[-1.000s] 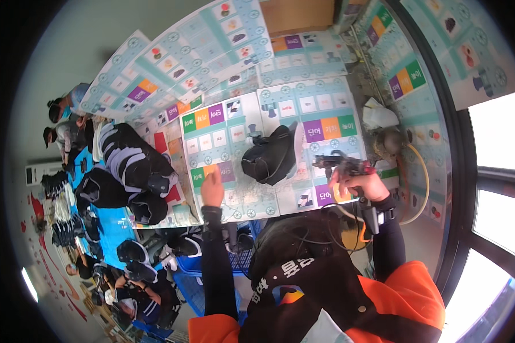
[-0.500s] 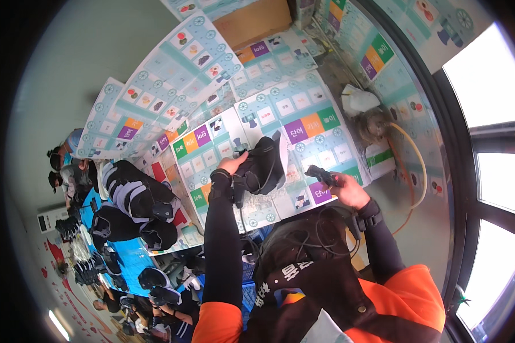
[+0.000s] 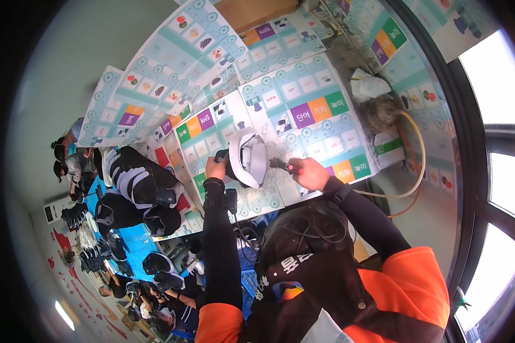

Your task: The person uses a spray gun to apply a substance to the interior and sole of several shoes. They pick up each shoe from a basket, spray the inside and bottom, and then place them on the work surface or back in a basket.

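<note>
Left hand (image 3: 216,168): fingers closed on a cap (image 3: 247,157), white lining turned up, held over the surface (image 3: 320,131) of coloured printed sheets. Right hand (image 3: 308,172): fingers gripping a dark tool (image 3: 281,166), its tip just beside the cap. Black padded gear (image 3: 137,180) lies left.

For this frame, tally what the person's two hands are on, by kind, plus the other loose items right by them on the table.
Black-and-white cap, held by the left hand: 1
Red-handled tool, in the right hand: 1
Crumpled white bag: 1
Cream hose: 1
Total: 4
</note>
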A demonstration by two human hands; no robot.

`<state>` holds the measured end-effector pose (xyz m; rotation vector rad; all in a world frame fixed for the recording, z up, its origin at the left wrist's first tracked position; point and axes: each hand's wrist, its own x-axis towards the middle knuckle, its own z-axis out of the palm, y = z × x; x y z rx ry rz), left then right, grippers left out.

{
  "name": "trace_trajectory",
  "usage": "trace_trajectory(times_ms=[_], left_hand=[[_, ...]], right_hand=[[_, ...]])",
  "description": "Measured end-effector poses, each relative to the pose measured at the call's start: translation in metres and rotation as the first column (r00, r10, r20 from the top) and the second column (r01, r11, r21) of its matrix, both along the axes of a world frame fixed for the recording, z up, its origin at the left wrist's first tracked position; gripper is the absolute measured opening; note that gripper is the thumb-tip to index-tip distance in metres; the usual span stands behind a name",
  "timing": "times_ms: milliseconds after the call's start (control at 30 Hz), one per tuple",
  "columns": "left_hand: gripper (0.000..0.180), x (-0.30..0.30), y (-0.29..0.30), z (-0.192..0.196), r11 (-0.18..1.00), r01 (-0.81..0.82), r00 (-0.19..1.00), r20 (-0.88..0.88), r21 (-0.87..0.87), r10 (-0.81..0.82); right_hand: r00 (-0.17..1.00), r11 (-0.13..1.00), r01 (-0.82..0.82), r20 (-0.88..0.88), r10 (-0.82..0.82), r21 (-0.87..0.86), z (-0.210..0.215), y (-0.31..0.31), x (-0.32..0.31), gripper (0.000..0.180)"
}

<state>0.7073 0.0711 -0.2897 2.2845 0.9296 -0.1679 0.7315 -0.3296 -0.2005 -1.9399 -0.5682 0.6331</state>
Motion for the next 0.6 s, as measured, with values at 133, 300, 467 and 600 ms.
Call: trace_trajectory(times_ms=[133,300,467,600], left_hand=[[0.059,-0.009,0.0,0.004,1.0,-0.001,1.0,0.025,-0.002,0.001],[0.056,-0.015,-0.007,0.018,0.995,0.022,0.998,-0.059,-0.102,-0.028],[0.052,-0.048,0.0,0.02,0.919,0.039,0.998,0.059,-0.392,-0.017],[0.045,-0.059,-0.003,0.022,0.817,0.026,0.99,0.128,-0.576,0.059]], right_hand=[[0.995,0.984,0.099,0.015,-0.098,-0.145,-0.012,0.024,0.003,0.02],[0.994,0.989,-0.11,0.004,0.111,-0.102,-0.039,0.02,-0.003,0.023],[0.996,0.992,-0.071,-0.053,0.066,-0.107,-0.022,0.031,-0.006,0.024],[0.979,0.983,-0.159,-0.143,0.146,-0.088,-0.013,0.034,-0.005,0.025]])
